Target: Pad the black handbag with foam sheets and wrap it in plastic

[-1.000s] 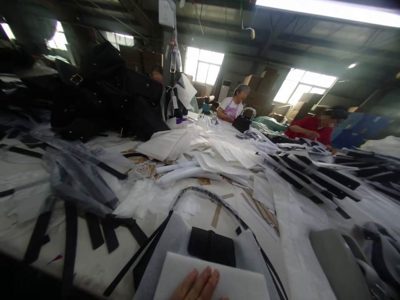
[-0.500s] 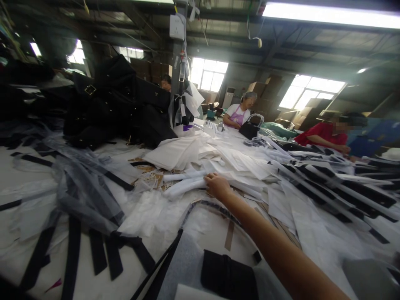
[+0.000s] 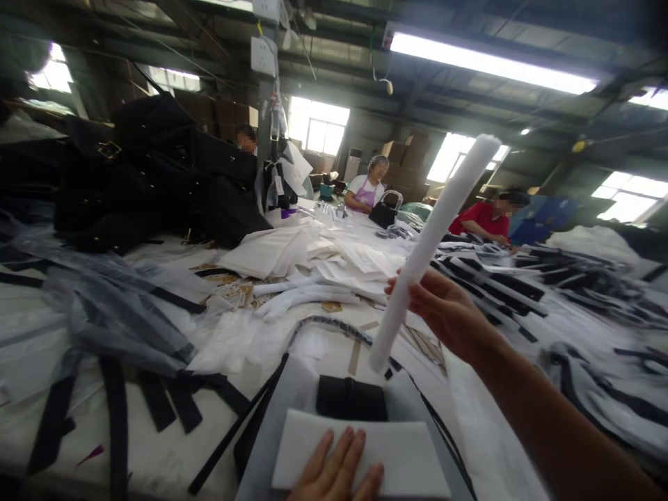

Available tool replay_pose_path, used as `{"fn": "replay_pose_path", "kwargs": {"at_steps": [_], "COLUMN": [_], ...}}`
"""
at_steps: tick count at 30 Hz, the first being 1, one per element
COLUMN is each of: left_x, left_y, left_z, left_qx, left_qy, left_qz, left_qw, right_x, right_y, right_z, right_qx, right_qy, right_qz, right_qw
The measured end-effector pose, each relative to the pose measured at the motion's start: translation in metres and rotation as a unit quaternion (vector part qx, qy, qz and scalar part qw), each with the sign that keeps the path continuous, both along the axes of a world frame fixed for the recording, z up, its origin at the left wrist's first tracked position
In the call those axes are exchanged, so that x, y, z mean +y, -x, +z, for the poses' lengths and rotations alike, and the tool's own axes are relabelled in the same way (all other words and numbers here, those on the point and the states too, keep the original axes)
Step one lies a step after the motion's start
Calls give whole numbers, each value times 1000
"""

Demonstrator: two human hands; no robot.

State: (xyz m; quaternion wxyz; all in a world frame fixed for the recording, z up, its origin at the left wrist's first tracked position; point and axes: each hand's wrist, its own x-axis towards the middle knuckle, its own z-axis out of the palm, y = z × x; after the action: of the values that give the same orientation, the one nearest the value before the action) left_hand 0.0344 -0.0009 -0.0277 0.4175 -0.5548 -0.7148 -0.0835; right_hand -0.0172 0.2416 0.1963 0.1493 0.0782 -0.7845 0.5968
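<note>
Holding a long white soft-looking roll point(image 3: 443, 216) above the tabletop point(image 3: 161, 452) | right hand point(image 3: 449, 309): grip closed round its lower half, go light, no creases | left hand point(image 3: 337, 473): spread flat, grasping nothing, on a white rectangular pad point(image 3: 404, 452) over the black handled bag point(image 3: 344, 398), press evenly imo

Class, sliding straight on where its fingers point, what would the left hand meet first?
Beyond the white pad under it, the left hand would probably meet the black piece first, though depth is unclear.
</note>
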Motion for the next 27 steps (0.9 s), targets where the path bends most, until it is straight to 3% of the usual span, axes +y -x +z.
{"fn": "replay_pose_path", "kwargs": {"at_steps": [2,5,9,12,16,18,23,27], "left_x": [-5,-6,-2,0,1,2,3,-1], "left_y": [-3,-9,-5,8,27,32,29,22], "left_z": [17,33,46,65,98,112,132,133], "left_qx": [-22,-75,-147,-232,-349,-357,-373,-409], "left_qy": [38,92,170,236,284,297,311,297], "left_qz": [-2,-1,-22,-42,-83,-95,-110,-93], "left_qw": [999,993,974,943,889,881,867,858], "right_x": [17,36,31,6,-34,-55,-97,-114], "right_y": [-55,-136,-222,-257,-264,-254,-206,-176], "right_z": [1,-13,-51,-88,-137,-154,-172,-186], "right_qx": [-10,-17,25,107,191,213,227,233], "right_qy": [17,-100,-306,-432,-528,-538,-497,-439], "right_qz": [-55,-151,-207,-206,-223,-254,-299,-351], "right_qw": [998,983,929,871,797,775,782,794]}}
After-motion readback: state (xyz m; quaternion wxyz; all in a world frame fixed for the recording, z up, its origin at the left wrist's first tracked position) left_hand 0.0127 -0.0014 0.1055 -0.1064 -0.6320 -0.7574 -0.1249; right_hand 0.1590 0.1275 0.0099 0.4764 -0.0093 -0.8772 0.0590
